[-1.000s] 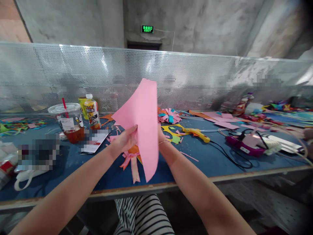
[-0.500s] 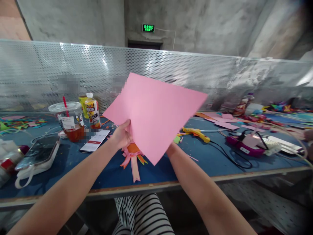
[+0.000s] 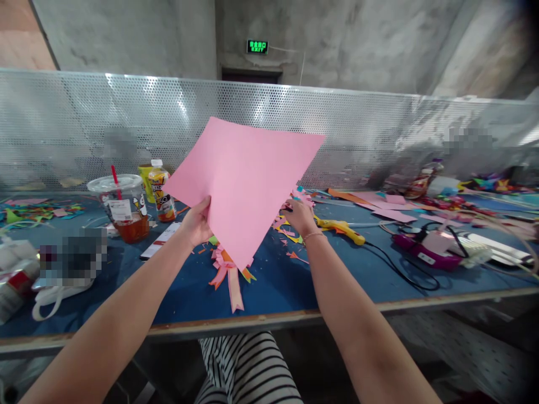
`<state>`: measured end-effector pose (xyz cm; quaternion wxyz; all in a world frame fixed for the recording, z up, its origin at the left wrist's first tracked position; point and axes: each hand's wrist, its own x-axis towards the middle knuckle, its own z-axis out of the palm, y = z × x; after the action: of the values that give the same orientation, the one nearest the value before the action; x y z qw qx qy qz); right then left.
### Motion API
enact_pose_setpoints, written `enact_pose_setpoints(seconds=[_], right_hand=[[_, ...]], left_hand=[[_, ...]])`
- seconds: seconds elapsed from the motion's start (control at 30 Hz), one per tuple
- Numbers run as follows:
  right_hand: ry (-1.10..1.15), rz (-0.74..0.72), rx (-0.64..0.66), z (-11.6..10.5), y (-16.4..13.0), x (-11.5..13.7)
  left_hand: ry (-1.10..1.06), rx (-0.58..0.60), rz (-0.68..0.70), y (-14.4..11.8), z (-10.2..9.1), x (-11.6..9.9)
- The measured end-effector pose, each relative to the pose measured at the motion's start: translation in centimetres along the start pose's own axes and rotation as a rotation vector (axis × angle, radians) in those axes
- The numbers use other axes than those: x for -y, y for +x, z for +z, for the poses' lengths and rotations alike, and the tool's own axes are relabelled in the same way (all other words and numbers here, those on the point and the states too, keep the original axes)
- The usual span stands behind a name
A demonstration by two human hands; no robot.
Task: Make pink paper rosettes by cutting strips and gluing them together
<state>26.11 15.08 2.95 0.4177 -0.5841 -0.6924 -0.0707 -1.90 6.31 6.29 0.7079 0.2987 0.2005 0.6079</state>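
Observation:
A large sheet of pink paper [image 3: 248,179] is held up in front of me, tilted, with one corner pointing down. My left hand [image 3: 197,223] pinches its lower left edge, thumb on the near face. My right hand [image 3: 300,216] is just right of the sheet, fingers curled, with a small dark bit showing at the fingertips; what it is I cannot make out. Below the sheet, a paper rosette with ribbon tails [image 3: 234,283] lies on the blue table [image 3: 278,294], its upper part covered. Cut paper scraps [image 3: 290,230] lie by my right hand.
A yellow glue gun [image 3: 343,231] with a black cord lies to the right, near a purple power strip [image 3: 425,251]. At left stand a cup of drink [image 3: 126,216] and a bottle [image 3: 161,191], beside a phone [image 3: 158,242]. A perforated metal screen [image 3: 370,134] borders the back.
The pink sheet has shifted left and slightly up with my left hand. My right hand, mostly hidden behind the sheet before, now shows to the right of it.

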Motion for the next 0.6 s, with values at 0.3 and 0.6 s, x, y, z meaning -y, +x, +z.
enact_pose_setpoints(seconds=[0.3,0.6], right_hand=[[0.294,0.258,0.114,-0.4,0.7,-0.9],[0.545,0.334,0.22,0.3,0.6,-1.5]], left_hand=[[0.012,0.012,0.064,0.1,-0.1,-0.1],[0.004,-0.017,0.066,0.0,0.0,-0.2]])
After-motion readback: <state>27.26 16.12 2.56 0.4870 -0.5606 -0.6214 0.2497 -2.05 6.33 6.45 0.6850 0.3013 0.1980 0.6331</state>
